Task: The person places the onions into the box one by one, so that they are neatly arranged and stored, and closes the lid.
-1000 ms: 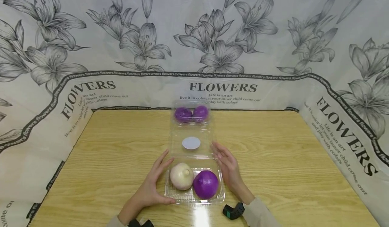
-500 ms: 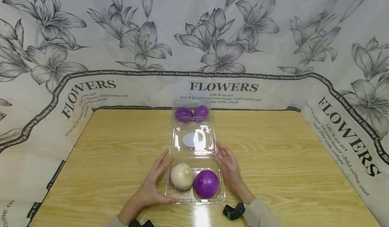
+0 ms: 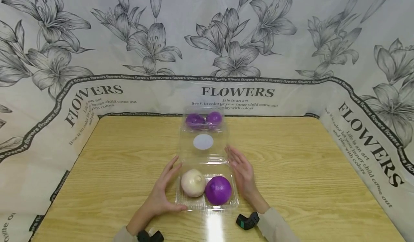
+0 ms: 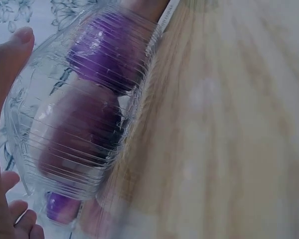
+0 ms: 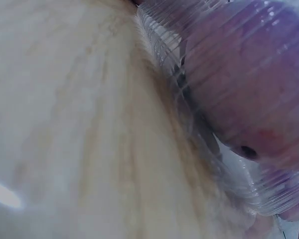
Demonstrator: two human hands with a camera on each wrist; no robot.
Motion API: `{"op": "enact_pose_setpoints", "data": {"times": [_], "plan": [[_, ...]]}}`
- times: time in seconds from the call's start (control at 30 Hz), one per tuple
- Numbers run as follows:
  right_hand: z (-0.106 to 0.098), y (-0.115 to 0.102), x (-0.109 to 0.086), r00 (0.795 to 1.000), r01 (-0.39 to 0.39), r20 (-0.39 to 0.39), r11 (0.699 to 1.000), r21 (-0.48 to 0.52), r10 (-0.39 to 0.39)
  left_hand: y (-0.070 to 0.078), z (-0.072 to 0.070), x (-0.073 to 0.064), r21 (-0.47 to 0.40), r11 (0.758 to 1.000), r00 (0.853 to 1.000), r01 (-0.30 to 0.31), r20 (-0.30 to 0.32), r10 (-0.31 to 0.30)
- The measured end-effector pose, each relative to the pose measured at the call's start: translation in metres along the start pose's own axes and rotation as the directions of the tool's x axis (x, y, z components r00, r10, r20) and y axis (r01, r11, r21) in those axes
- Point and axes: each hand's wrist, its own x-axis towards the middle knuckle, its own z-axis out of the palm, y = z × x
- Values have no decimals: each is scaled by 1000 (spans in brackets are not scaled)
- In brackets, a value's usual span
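A clear plastic clamshell box [image 3: 207,208] stands in front of me with its lid [image 3: 187,152] raised at the far side; a white oval sticker [image 3: 203,141] shows there. Inside lie a whitish onion-like bulb [image 3: 193,183] at left and a round purple onion-like bulb [image 3: 218,190] at right. My left hand [image 3: 161,191] spans the box's left side, thumb at the near corner, fingers spread towards the far one. Along the right side my right hand [image 3: 244,173] lies with fingers extended. The left wrist view shows the box's ribbed wall [image 4: 74,144] beside the left thumb [image 4: 20,42].
Behind the lid sits another clear box [image 3: 204,110] with two purple onion-like bulbs [image 3: 195,121]. The wooden table [image 3: 291,155] meets a floral cloth [image 3: 155,94] at the back and both sides. Black wrist devices [image 3: 247,221] sit near the sleeves.
Both hands and the front box have shifted slightly away from me. The lid's glare appeared half a second ago and is gone now, and its sticker sits farther back.
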Motion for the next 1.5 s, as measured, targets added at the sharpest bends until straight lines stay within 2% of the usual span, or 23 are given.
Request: {"op": "enact_pose_setpoints", "data": {"times": [0.23,0.43,0.6,0.8,0.87,1.03,1.1,1.27,1.37,1.5], "plan": [[-1,-2,1,999,35,-2,999,-22,-35,-3,1,4,-14,1000,999,-18,-37,17],[-2,-2,1,998,63,17,998,-23,-62,-8,3,9,-13,1000,998,19,-66,-19],[-2,-1,0,999,54,-6,998,-12,-54,-9,3,13,-1,999,995,53,-86,-53],[-1,-1,-1,998,62,-11,997,36,-62,-10,2,15,17,998,993,56,-103,-54],[-1,-2,-2,998,66,-7,997,46,-66,-7,1,16,14,998,993,60,-105,-58],[1,-5,-7,998,59,5,998,11,-59,18,-5,23,2,998,993,56,-101,-56],[1,-7,-10,999,51,13,999,-9,-50,26,-6,25,-5,999,994,37,-106,-37],[1,-9,-15,996,46,71,999,-14,-45,30,-6,27,-39,999,993,-12,-118,7],[1,-10,-17,993,52,105,998,-21,-49,29,-5,27,-50,999,994,14,-109,-19],[2,-11,-19,992,46,118,998,-38,-41,19,-1,23,-53,993,988,109,-101,-114]]}}
